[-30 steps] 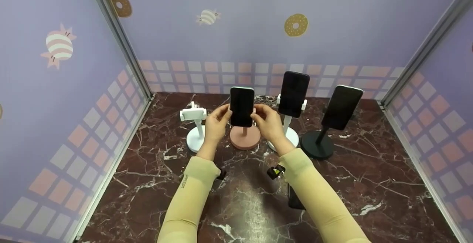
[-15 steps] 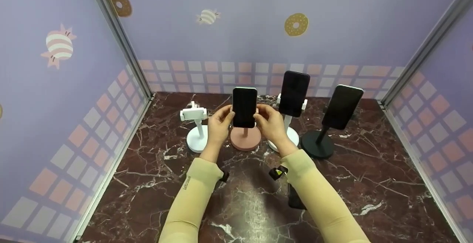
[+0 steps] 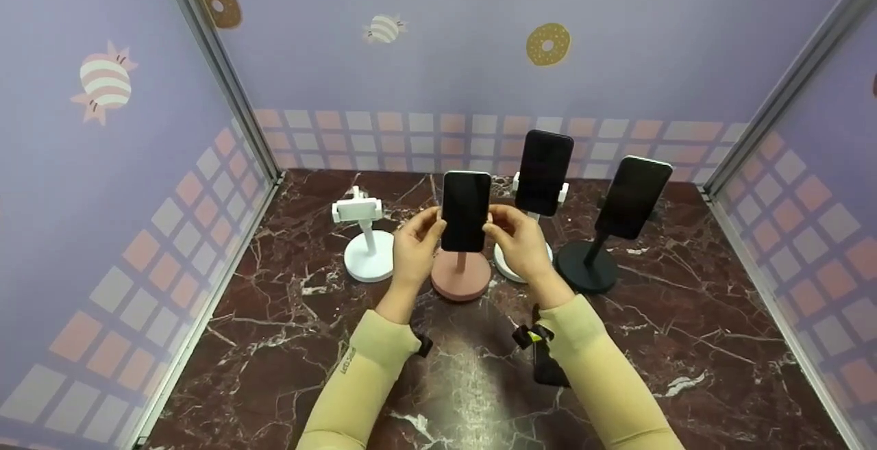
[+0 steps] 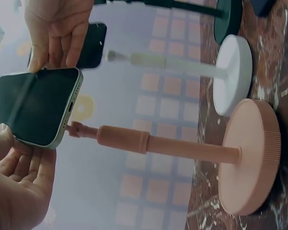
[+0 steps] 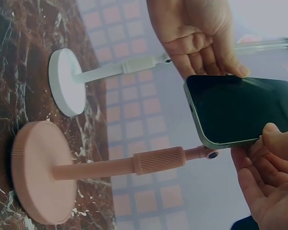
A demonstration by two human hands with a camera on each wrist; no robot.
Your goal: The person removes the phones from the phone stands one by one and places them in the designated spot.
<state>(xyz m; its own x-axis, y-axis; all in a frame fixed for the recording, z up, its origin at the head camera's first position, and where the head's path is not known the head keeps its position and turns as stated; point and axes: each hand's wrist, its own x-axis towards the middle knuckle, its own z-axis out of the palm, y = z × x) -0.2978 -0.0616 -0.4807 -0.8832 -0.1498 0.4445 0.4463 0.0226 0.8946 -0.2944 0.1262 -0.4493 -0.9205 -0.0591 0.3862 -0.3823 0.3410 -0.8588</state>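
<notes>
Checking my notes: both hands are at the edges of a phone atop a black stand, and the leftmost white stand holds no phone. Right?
No: the phone between the left hand and right hand is atop a pink stand, as the head view shows. The rest holds.

No words or numbers can be read

A short line of dark lettering (image 3: pixel 344 361) runs along the left sleeve (image 3: pixel 356 388), too small and blurred to make out. The black device (image 3: pixel 523 337) beside the right sleeve (image 3: pixel 603 368) carries a yellow mark (image 3: pixel 534 336), also unclear.
</notes>
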